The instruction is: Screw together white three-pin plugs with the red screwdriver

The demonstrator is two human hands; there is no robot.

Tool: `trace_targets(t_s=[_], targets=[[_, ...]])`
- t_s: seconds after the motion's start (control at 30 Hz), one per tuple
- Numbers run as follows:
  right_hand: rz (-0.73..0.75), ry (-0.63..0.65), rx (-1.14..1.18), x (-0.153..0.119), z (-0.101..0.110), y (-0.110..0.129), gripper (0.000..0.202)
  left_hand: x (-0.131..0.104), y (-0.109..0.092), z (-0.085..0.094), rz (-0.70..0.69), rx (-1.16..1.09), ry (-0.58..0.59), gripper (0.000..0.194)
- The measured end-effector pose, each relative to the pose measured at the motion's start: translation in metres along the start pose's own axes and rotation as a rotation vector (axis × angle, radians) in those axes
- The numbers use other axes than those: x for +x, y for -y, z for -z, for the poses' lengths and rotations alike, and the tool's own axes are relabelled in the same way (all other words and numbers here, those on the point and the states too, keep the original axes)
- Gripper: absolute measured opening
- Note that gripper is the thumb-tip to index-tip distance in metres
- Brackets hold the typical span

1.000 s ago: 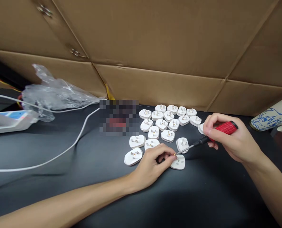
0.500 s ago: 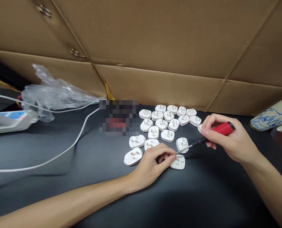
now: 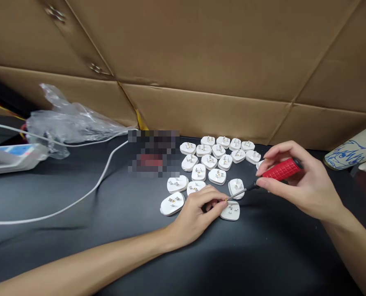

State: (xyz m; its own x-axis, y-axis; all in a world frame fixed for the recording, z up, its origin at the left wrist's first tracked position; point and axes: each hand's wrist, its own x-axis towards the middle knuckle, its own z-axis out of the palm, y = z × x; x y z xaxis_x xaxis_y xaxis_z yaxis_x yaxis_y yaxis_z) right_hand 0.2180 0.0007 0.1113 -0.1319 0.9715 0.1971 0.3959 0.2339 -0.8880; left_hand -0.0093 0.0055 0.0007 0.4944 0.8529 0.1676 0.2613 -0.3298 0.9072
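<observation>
My right hand (image 3: pixel 296 181) holds a screwdriver (image 3: pixel 280 169) with a red and black handle, its fingers spread around the grip. The metal shaft points down and left, its tip at a tiny brass-coloured piece (image 3: pixel 226 200) pinched between the thumb and forefinger of my left hand (image 3: pixel 198 211). Just right of those fingertips a white plug piece (image 3: pixel 231 211) lies on the black table, pins up. Another plug piece (image 3: pixel 236 188) sits right behind it, under the shaft. Several more white plug pieces (image 3: pixel 217 176) with metal pins stand in loose rows beyond my left hand.
Brown cardboard (image 3: pixel 201 53) walls the back of the black table (image 3: pixel 124 246). At the left are a crumpled clear plastic bag (image 3: pixel 74 119), a white cable (image 3: pixel 104 176) and a white power strip (image 3: pixel 22 160). A patterned cup (image 3: pixel 352 148) lies tilted at the right.
My right hand's fingers have opened wider around the screwdriver handle, which has shifted slightly left and down. My left hand keeps its pinch in the same place.
</observation>
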Motion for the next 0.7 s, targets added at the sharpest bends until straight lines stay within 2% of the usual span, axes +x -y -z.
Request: trace_targets(t_s=[0.2, 0.5, 0.7], targets=[[0.084, 0.081, -0.020, -0.003, 0.000, -0.001, 0.019, 0.000, 0.001, 0.000, 0.011, -0.024, 0.002, 0.016], [0.075, -0.012, -0.019, -0.003, 0.001, 0.000, 0.015, 0.001, -0.002, 0.000, -0.001, -0.023, 0.035, 0.011], [0.059, -0.046, -0.037, -0.004, 0.012, 0.006, 0.014, -0.001, -0.004, 0.002, -0.039, 0.011, 0.098, 0.029]])
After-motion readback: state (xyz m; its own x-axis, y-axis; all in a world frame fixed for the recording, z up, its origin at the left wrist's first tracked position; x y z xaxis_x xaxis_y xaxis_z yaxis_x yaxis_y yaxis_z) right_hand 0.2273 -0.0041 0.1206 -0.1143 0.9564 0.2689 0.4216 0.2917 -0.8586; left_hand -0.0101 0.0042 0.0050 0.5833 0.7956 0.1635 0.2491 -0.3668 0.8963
